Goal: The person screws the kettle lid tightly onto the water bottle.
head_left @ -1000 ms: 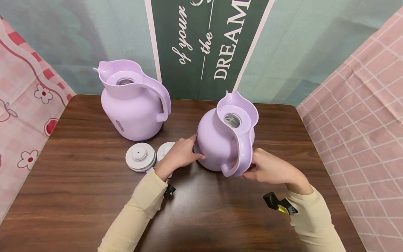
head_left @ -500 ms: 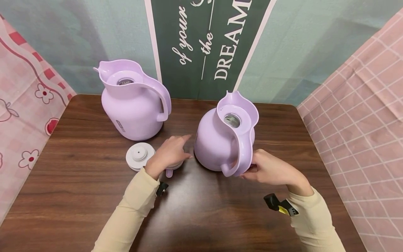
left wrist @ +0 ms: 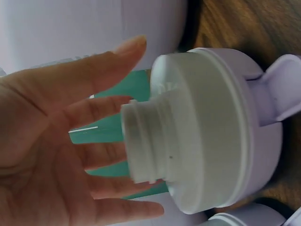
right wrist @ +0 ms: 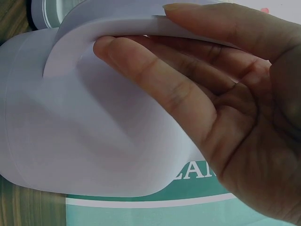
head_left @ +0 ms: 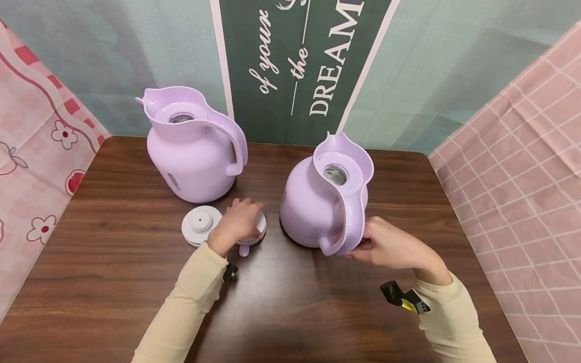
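Note:
My left hand (head_left: 238,224) reaches over a white-and-lilac screw lid (left wrist: 207,127), fingers spread. In the left wrist view the lid lies with its threaded neck (left wrist: 146,141) toward my palm and its lilac tab (left wrist: 284,89) pointing away. With my right hand (head_left: 394,244) I grip the handle (head_left: 350,224) of the right lilac thermos jug (head_left: 304,204), thumb on one side and fingers on the other. That jug stands lidless on the table, its round mouth (head_left: 335,174) showing. A second white lid (head_left: 197,225) lies left of my left hand.
Another lidless lilac thermos jug (head_left: 190,156) stands at the back left, handle to the right. The brown wooden table (head_left: 290,312) ends at a green backdrop (head_left: 408,75). Patterned pink cloths (head_left: 535,176) border both sides.
My left hand has left the right jug's side and moved left over the nearer lid, whose tab now shows below it. The right hand stays on the handle and both jugs stand still.

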`<act>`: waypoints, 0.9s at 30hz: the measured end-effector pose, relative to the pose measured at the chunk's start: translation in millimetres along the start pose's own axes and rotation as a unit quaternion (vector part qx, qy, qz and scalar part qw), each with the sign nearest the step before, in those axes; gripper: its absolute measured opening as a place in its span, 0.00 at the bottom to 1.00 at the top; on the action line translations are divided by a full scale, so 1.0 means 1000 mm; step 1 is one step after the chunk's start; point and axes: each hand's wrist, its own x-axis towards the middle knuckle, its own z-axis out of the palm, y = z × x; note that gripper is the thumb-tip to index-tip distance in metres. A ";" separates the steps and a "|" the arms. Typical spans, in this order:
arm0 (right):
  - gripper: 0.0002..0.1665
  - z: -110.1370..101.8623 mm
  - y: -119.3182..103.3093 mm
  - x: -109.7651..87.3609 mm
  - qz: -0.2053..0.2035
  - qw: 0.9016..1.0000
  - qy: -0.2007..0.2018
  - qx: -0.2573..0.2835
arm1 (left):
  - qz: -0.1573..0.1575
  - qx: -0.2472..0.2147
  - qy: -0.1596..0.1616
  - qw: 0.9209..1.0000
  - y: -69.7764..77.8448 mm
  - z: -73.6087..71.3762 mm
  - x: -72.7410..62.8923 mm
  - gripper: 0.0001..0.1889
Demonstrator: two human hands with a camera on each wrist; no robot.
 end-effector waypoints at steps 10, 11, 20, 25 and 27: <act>0.10 -0.001 0.001 0.000 -0.019 1.000 0.007 -0.007 | -0.032 0.023 -0.020 0.999 -0.002 0.007 0.003 0.40; 0.09 -0.001 0.001 0.000 -0.020 1.000 0.007 -0.009 | -0.034 0.024 -0.019 0.999 -0.001 0.007 0.003 0.40; 0.09 0.000 0.001 0.000 -0.019 1.000 0.006 -0.012 | -0.038 0.025 -0.011 0.999 0.000 0.009 0.003 0.37; 0.09 0.000 0.001 -0.001 -0.014 1.000 0.006 -0.011 | -0.041 0.015 -0.008 0.999 0.000 0.007 0.002 0.35; 0.08 0.000 0.001 -0.001 -0.009 1.000 0.005 -0.011 | -0.042 0.013 -0.007 0.999 0.000 0.007 0.002 0.34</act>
